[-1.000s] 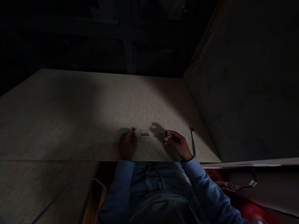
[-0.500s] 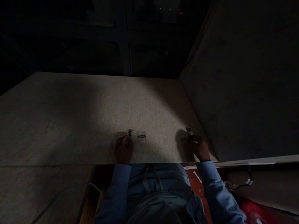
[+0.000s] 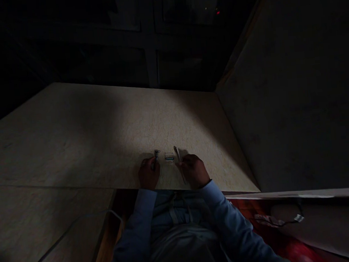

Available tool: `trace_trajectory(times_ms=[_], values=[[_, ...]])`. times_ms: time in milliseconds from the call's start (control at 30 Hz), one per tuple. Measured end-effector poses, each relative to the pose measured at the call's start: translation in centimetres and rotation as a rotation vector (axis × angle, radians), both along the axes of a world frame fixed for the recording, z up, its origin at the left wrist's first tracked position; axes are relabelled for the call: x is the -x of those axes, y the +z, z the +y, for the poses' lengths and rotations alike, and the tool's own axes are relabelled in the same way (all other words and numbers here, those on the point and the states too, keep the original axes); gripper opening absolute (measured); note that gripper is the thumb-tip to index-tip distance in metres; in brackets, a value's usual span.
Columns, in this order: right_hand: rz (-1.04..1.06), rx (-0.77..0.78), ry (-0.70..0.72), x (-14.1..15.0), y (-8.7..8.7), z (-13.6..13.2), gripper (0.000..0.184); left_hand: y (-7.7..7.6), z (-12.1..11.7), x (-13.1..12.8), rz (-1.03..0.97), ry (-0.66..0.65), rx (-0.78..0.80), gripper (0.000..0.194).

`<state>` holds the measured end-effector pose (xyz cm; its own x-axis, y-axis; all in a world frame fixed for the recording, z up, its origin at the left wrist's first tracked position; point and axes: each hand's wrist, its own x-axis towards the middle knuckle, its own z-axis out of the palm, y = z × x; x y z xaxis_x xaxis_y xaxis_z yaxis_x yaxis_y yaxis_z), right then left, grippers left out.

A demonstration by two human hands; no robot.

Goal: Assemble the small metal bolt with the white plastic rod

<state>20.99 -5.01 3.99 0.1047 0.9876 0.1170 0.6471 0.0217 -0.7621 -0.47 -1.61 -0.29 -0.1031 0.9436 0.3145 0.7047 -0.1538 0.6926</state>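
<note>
In the dim light my left hand rests on the tabletop, its fingers closed around a slim metallic tool with a short crosswise head pointing away from me. Just right of that head lies a small clear case with a blue-green strip across it. On the case's other side, my right hand pinches a thin, light-coloured stick-like thing, its far end angled up and left. Its exact kind is too dark to make out. A gap shows between the case and each hand.
The pale tabletop ends at a front edge close to my lap. A tall dark panel borders it on the right. A grey cable runs over the lower surface at left. Dark window frames stand behind.
My right hand has swept left from near the right panel to beside the clear case, carrying the thin light stick. The left hand keeps its hold. The view has shifted slightly.
</note>
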Motion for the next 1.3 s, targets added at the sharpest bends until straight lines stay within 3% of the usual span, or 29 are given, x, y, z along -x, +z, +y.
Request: trace_trajectory(times_ms=[233, 367, 500, 767, 900, 1067, 1300], values=[[0.077, 0.029, 0.051, 0.1, 0.5, -0.8, 0.028, 0.1, 0.1, 0.0, 0.006, -0.008, 0.012, 0.022], [0.023, -0.041, 0.258, 0.0, 0.3, -1.2, 0.031, 0.1, 0.2, 0.0, -0.018, -0.011, 0.020, 0.022], [-0.101, -0.001, 0.405, 0.1, -0.2, -1.4, 0.035, 0.1, 0.2, 0.0, -0.005, -0.013, 0.035, 0.023], [-0.155, -0.015, 0.336, -1.3, -0.7, -2.4, 0.034, 0.2, -0.3, -0.2, 0.053, -0.022, -0.034, 0.032], [-0.142, -0.023, 0.355, -1.9, -0.6, -2.9, 0.035, 0.8, -0.3, -0.7, 0.152, -0.158, -0.101, 0.045], [-0.117, -0.037, 0.381, -2.0, -0.9, -3.1, 0.037, 1.4, 0.9, -1.6, 0.266, -0.358, -0.022, 0.048], [0.090, -0.174, 0.357, -2.4, -3.1, -2.5, 0.036, 1.6, 1.7, -1.2, 0.356, -0.432, 0.062, 0.047]])
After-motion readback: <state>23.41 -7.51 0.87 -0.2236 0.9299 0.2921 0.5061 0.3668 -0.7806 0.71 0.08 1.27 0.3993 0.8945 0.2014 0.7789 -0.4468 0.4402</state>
